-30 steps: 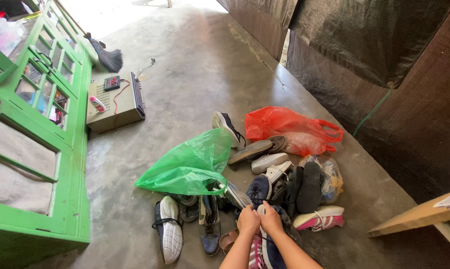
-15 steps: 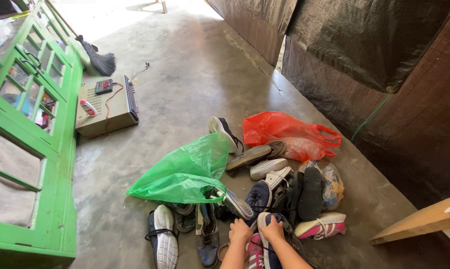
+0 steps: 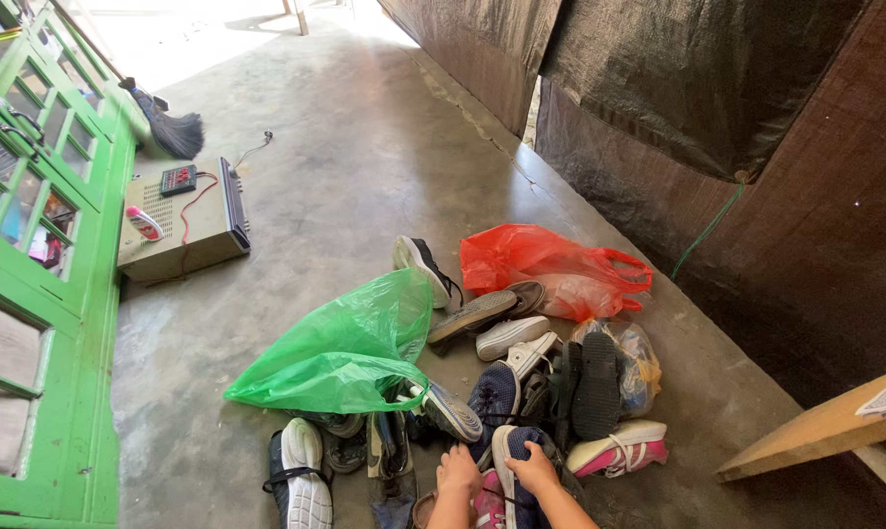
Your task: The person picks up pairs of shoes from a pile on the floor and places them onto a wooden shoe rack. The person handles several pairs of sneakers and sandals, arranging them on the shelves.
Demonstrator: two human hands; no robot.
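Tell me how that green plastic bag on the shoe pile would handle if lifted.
The green plastic bag looks thin and crumpled, so it would likely be floppy and sag. It seems puffed with air rather than packed, so probably light, though its contents are hidden. Its glossy film may be slippery.

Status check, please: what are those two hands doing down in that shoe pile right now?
Left hand on the pile by a pink shoe. Right hand on a dark blue sneaker. Green bag lies close left, loose shoes crowd around.
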